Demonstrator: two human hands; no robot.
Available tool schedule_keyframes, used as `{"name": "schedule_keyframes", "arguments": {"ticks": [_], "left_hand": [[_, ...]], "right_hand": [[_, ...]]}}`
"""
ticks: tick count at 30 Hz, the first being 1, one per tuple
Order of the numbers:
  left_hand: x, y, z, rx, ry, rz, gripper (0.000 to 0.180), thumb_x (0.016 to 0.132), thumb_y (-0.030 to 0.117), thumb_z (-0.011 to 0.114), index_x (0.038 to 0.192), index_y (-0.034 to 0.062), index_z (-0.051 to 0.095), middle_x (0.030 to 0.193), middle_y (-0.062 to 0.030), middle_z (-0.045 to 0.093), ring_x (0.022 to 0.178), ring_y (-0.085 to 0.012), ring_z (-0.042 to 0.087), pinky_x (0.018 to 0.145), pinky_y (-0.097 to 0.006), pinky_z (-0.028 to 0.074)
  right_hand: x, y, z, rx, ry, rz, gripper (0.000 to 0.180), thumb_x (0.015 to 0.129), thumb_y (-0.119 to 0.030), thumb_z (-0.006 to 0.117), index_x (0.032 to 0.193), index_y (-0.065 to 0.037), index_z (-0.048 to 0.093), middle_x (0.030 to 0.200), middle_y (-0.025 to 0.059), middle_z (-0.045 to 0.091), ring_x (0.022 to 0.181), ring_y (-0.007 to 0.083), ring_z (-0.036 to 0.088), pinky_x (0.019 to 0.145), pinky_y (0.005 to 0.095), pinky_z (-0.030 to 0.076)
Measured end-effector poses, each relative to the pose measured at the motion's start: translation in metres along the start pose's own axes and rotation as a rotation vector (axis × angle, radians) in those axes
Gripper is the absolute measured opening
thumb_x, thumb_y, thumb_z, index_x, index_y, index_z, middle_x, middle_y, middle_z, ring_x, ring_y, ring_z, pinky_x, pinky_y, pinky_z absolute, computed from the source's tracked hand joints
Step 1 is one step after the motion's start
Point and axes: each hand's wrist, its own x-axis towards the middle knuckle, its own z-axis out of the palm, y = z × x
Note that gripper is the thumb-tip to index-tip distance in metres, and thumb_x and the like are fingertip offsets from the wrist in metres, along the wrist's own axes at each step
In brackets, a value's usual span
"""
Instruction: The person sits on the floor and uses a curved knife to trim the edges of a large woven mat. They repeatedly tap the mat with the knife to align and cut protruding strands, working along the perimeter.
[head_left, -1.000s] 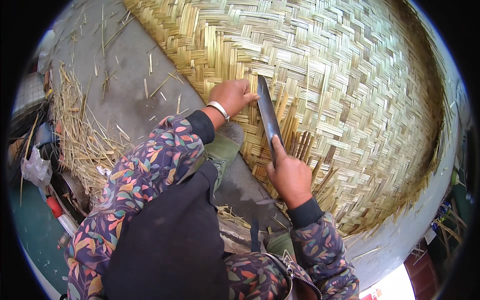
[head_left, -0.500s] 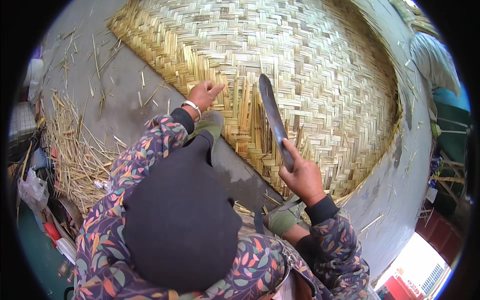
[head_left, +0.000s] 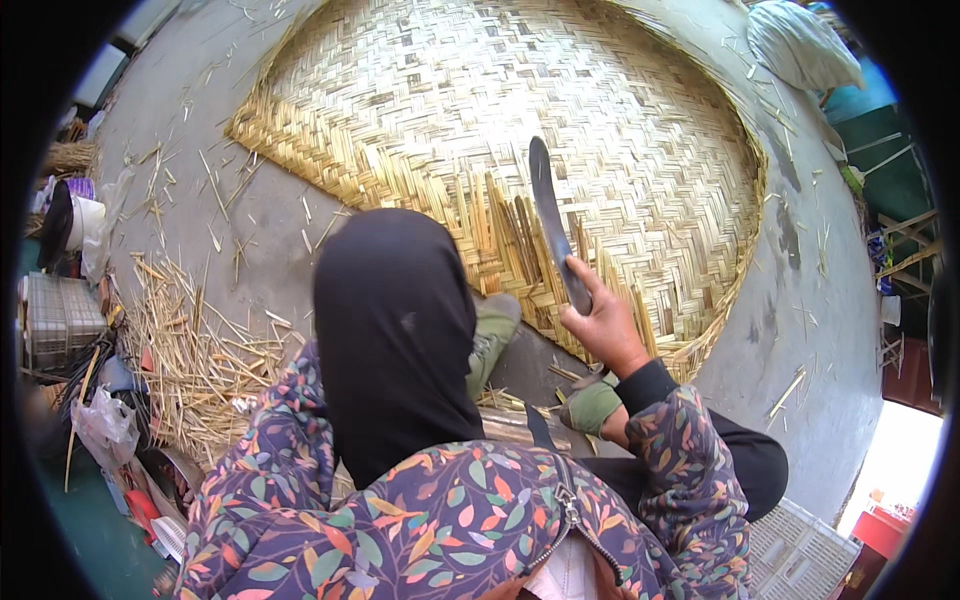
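Observation:
My right hand point(head_left: 608, 322) is closed around the lower end of a long, dark, curved metal blade point(head_left: 546, 195). Its tip points away from me, over the near edge of a large woven mat point(head_left: 640, 140) of pale split strips. Left of the blade, several strip ends point(head_left: 505, 235) stand loose along that edge, among the folded weave. My left hand is hidden; the left sleeve point(head_left: 300, 420) runs behind my raised knee point(head_left: 395, 330) in black cloth.
A heap of cut strips point(head_left: 200, 350) lies on the grey floor to the left, near a plastic bag point(head_left: 105, 428) and a crate point(head_left: 62, 318). My green shoes point(head_left: 597, 405) rest by the mat's near edge. A pale grey sack point(head_left: 800, 42) stands far right.
The view has shifted, and my black-clad knee now stands higher in it. My left hand, open over the mat's edge before, has gone out of sight. My right hand keeps its hold on the blade.

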Motion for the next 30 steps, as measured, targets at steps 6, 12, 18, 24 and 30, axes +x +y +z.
{"name": "schedule_keyframes", "arguments": {"ticks": [6, 12, 18, 24, 30], "left_hand": [[0.061, 0.012, 0.032, 0.02, 0.228, -0.016, 0.037, 0.095, 0.018, 0.062, 0.122, -0.0054, 0.057, 0.098, -0.011, 0.069, 0.078, -0.0151, 0.068, 0.061, -0.027, 0.053], [0.117, 0.076, 0.016, 0.016, 0.192, -0.061, 0.052, 0.093, 0.012, 0.06, 0.138, -0.0073, 0.042, 0.116, -0.0166, 0.063, 0.08, -0.0174, 0.068, 0.066, -0.027, 0.055], [0.126, 0.081, 0.015, -0.074, 0.19, -0.2, 0.031, 0.092, 0.017, 0.063, 0.114, -0.0048, 0.058, 0.081, -0.006, 0.065, 0.062, -0.012, 0.064, 0.053, -0.026, 0.049], [0.112, 0.062, 0.015, -0.067, 0.368, -0.07, 0.019, 0.09, 0.017, 0.066, 0.08, 0.0028, 0.061, 0.065, -0.0009, 0.061, 0.054, -0.0096, 0.06, 0.047, -0.025, 0.044], [0.117, 0.051, 0.012, 0.355, 0.408, 0.07, 0.029, 0.089, 0.026, 0.069, 0.079, -0.0008, 0.064, 0.064, -0.0043, 0.06, 0.056, -0.0115, 0.059, 0.053, -0.03, 0.047]], "right_hand": [[-0.005, 0.041, 0.012, -0.019, -0.155, 0.164, 0.068, 0.075, -0.024, 0.066, 0.141, -0.019, 0.048, 0.087, 0.0254, 0.067, 0.079, 0.04, 0.067, 0.071, 0.0446, 0.054], [0.033, 0.051, 0.024, -0.057, -0.287, 0.208, 0.068, 0.075, -0.025, 0.066, 0.14, -0.021, 0.048, 0.088, 0.0245, 0.068, 0.079, 0.0394, 0.067, 0.072, 0.0441, 0.054], [0.092, 0.047, 0.051, 0.037, -0.467, 0.173, 0.066, 0.075, -0.029, 0.066, 0.139, -0.019, 0.051, 0.09, 0.0244, 0.068, 0.082, 0.0386, 0.067, 0.077, 0.0434, 0.052], [0.144, 0.042, 0.076, -0.104, -0.566, 0.172, 0.063, 0.075, -0.031, 0.066, 0.136, -0.019, 0.055, 0.091, 0.0235, 0.068, 0.086, 0.039, 0.066, 0.079, 0.0445, 0.052], [0.161, 0.038, 0.074, 0.345, -0.495, 0.326, 0.062, 0.078, -0.018, 0.068, 0.138, -0.01, 0.053, 0.096, 0.0126, 0.071, 0.084, 0.0167, 0.066, 0.08, 0.0297, 0.051]]}}
